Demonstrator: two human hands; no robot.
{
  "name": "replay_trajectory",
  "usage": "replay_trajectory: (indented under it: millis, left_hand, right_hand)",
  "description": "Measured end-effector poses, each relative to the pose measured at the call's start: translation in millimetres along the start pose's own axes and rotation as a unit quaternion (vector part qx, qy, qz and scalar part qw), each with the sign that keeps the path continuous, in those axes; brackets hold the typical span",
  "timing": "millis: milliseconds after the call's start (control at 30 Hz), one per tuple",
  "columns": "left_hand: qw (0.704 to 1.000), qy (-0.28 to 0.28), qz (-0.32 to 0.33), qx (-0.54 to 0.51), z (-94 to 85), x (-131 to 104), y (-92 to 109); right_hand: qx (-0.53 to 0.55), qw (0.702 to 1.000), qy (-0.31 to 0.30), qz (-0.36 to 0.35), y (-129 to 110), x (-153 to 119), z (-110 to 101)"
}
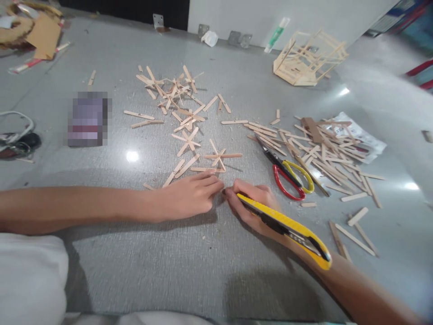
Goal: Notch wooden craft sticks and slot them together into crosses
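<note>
A yellow utility knife (pixel 284 221) lies in the grip of my right hand (pixel 252 203), its handle pointing back over the wrist. The knife's tip is hidden by the fingers. My left hand (pixel 194 194) rests palm down just left of it, fingers close together near a wooden stick (pixel 206 170); what its fingertips press or hold, if anything, I cannot make out. Just beyond the hands sits a star of crossed sticks (pixel 219 155). Another star (pixel 188 141) lies farther left, with two loose sticks (pixel 181 168) in front of it.
Scissors (pixel 291 176) with red and yellow handles lie right of my hands, beside a large pile of sticks (pixel 331 158). A hexagonal stick frame (pixel 297 74) stands at the back right. More crossed sticks (pixel 174 92) lie at the back. A blurred purple object (pixel 87 119) is at left.
</note>
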State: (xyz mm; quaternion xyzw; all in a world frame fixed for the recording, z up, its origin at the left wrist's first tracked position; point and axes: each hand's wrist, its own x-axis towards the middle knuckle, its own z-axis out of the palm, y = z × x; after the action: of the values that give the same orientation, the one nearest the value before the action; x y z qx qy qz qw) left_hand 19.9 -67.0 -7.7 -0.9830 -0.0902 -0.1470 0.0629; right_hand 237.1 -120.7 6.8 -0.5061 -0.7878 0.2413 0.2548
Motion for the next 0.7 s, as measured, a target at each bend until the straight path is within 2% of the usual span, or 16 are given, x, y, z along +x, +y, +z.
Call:
replay_trajectory:
  millis: [133, 300, 433, 533, 633, 700]
  left_hand:
    - [0.999, 0.005, -0.011, -0.034, 0.0, -0.5, 1.4]
    - [1.0, 0.005, -0.009, -0.025, -2.0, -0.3, 3.3]
    - [0.999, 0.014, -0.012, -0.033, -3.7, -0.6, 2.9]
    - [0.998, 0.018, -0.026, -0.048, -3.2, -2.3, 1.1]
    - [0.991, 0.024, -0.056, -0.117, -2.2, -4.5, -1.5]
    - [0.982, 0.021, -0.082, -0.17, -1.7, -5.7, -3.8]
  right_hand:
    - [-0.002, 1.0, -0.016, 0.001, 1.1, 0.3, -2.1]
    - [-0.006, 1.0, -0.009, 0.005, 1.7, -3.4, -1.9]
    - [0.033, 0.999, -0.007, 0.025, 2.8, -4.6, -1.7]
    - [0.124, 0.989, 0.014, 0.077, 5.2, -6.1, -2.4]
    - [0.235, 0.957, 0.067, 0.157, 6.8, -8.3, -3.5]
    - [0.258, 0.942, 0.109, 0.186, 6.5, -9.3, -4.1]
